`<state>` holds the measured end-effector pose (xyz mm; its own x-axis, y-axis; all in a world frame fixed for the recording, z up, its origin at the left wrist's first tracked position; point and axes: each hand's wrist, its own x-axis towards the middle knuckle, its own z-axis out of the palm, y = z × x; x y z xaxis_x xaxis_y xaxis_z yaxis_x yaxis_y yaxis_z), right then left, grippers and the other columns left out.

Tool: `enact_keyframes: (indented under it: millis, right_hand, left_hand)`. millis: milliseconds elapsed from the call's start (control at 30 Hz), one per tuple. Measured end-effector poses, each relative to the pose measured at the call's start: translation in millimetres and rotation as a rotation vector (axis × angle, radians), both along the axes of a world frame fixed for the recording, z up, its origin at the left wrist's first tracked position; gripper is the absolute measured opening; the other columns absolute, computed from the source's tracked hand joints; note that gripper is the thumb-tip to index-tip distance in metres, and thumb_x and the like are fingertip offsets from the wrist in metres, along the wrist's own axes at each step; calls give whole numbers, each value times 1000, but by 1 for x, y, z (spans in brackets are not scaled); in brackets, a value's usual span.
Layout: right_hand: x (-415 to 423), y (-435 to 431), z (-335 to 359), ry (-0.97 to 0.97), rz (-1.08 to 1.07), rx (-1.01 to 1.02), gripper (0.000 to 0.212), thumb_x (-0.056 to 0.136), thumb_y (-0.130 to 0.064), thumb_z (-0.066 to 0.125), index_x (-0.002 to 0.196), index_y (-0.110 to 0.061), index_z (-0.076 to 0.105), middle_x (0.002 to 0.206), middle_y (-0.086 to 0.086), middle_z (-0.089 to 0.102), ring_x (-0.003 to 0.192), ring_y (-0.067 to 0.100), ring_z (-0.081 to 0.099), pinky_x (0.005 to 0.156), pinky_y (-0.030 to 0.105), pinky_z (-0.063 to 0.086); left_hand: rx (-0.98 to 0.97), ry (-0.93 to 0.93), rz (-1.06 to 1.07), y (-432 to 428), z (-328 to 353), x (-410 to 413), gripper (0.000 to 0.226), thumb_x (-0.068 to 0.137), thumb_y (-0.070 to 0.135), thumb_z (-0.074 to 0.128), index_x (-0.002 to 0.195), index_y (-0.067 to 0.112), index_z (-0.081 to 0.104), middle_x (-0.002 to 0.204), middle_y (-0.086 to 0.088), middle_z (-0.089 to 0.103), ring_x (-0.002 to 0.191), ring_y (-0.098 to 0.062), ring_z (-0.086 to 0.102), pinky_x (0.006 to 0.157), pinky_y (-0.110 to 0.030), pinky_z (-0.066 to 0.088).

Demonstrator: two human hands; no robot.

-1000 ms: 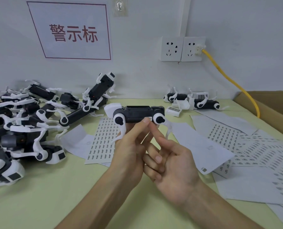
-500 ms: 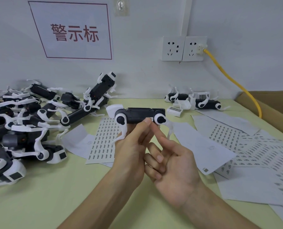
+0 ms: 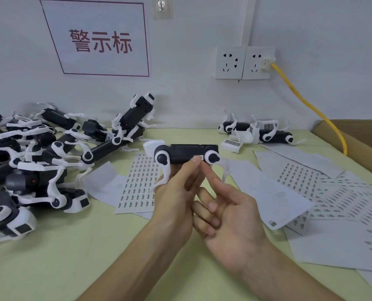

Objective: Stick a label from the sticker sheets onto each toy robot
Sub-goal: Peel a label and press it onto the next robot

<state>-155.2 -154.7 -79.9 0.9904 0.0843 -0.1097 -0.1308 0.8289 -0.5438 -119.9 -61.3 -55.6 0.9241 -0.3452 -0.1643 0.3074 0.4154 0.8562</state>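
Toy robot (image 3: 187,152), held above the table (image 3: 72,246) in our left hand (image 3: 176,196), has a long black body, round white joints, thin white legs and a white head. Its long axis lies level, left to right, with the head pointing left. One small white label (image 3: 199,157) sits on its side by the right joint. We clasp the body from below. Our right hand (image 3: 230,220) holds nothing, its forefinger straight and just beside the label. Two more robots (image 3: 256,131) lie by the wall (image 3: 202,105). The left pile (image 3: 39,153) is too tangled to count.
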Motion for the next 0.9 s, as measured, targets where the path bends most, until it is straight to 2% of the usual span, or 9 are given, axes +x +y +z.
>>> enact_keyframes:
  millis: [100, 167, 233, 333, 400, 500, 667, 800, 900]
  right_hand:
    - [0, 2, 0, 2, -8, 26, 42, 81, -21, 58, 118, -23, 77, 56, -1, 31, 42, 11, 24, 37, 23, 23]
    - [0, 3, -2, 13, -25, 24, 41, 81, -20, 57, 116, -20, 78, 55, 0, 32, 42, 12, 24, 36, 22, 26]
    - [0, 4, -4, 42, -54, 5, 41, 79, -19, 56, 112, -15, 79, 55, 1, 31, 41, 12, 24, 35, 23, 27]
    - [1, 3, -7, 116, -135, -50, 36, 75, -16, 52, 93, -5, 82, 54, 1, 27, 39, 11, 21, 34, 23, 25]
    - [1, 2, -7, 143, -206, -86, 32, 73, -15, 51, 80, -4, 80, 53, 1, 26, 38, 12, 20, 34, 22, 23]
    - [2, -3, -3, 168, -322, -153, 29, 70, -15, 52, 70, -3, 78, 51, 1, 26, 38, 12, 18, 34, 22, 22]
    - [5, -17, 5, 196, -426, -184, 26, 82, -14, 48, 75, -3, 70, 50, 1, 27, 39, 13, 18, 36, 22, 21]
    - [5, -27, 13, 172, -470, -231, 23, 86, -14, 47, 78, -4, 67, 51, 0, 27, 39, 13, 18, 37, 21, 20]
    - [4, -32, 17, 121, -481, -331, 21, 87, -15, 50, 82, -6, 69, 55, 1, 33, 43, 13, 22, 41, 23, 23]
  left_hand:
    - [-31, 5, 22, 1, -3, 2, 21, 90, 36, 74, 71, 27, 68, 111, 1, 79, 52, -21, 64, 36, -28, 46]
    - [-72, -11, 61, 0, -5, 4, 15, 90, 32, 75, 84, 25, 64, 106, 4, 79, 81, -16, 75, 47, -29, 48]
    - [-124, -42, 118, -3, -8, 7, 11, 90, 25, 74, 88, 21, 64, 101, 1, 76, 94, -12, 75, 60, -33, 52]
    - [-246, -82, 189, -3, -8, 12, 20, 81, 18, 75, 97, 10, 66, 99, -5, 69, 90, -11, 74, 76, -19, 59]
    - [-299, -78, 197, -2, -7, 16, 28, 76, 19, 74, 100, 7, 65, 95, -5, 68, 84, -10, 73, 79, -18, 59]
    - [-339, -92, 157, 0, -8, 21, 9, 82, 18, 73, 82, 13, 65, 78, 0, 65, 73, -10, 68, 76, -20, 60]
    - [-311, -178, 100, 0, -10, 19, 10, 83, 22, 73, 79, 17, 66, 76, 4, 64, 71, -9, 65, 77, -20, 58]
    - [-229, -267, 107, -3, -9, 17, 19, 83, 23, 70, 64, 22, 70, 69, 7, 63, 64, -7, 62, 72, -18, 55]
    - [-151, -332, 106, -3, -11, 15, 23, 85, 24, 74, 62, 22, 71, 73, 2, 65, 70, -13, 64, 74, -21, 56]
